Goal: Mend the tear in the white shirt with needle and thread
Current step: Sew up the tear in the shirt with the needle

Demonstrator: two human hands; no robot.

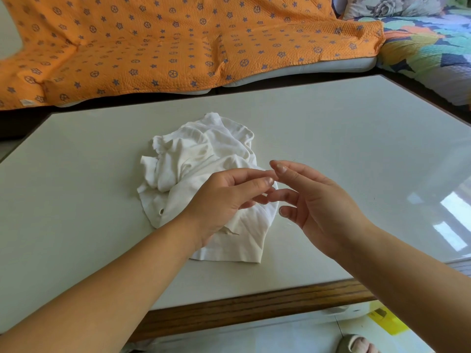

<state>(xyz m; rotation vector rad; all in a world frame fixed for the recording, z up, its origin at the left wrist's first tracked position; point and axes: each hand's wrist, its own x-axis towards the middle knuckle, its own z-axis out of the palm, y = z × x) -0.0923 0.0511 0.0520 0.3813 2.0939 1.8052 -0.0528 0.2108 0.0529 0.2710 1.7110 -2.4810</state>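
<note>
1. Centrally on the bench (76, 174) lies the crumpled white shirt (204, 149).
2. Left hand (219, 197) hovers over the shirt's 4 o'clock part, thumb and forefinger tips together; what they pinch, cannot tell.
3. Right hand (323, 207) at its 3 o'clock, thumb tip meeting left fingertips, lower fingers loosely spread; grip unclear.
4. Orange blanket (153, 47) at 12 o'clock.

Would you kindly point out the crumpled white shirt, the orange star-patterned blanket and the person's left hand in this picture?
Crumpled white shirt (198, 154): head view, bunched upper folds.
Orange star-patterned blanket (165, 47): head view, its flat middle.
Left hand (220, 200): head view, back of the hand.
</note>
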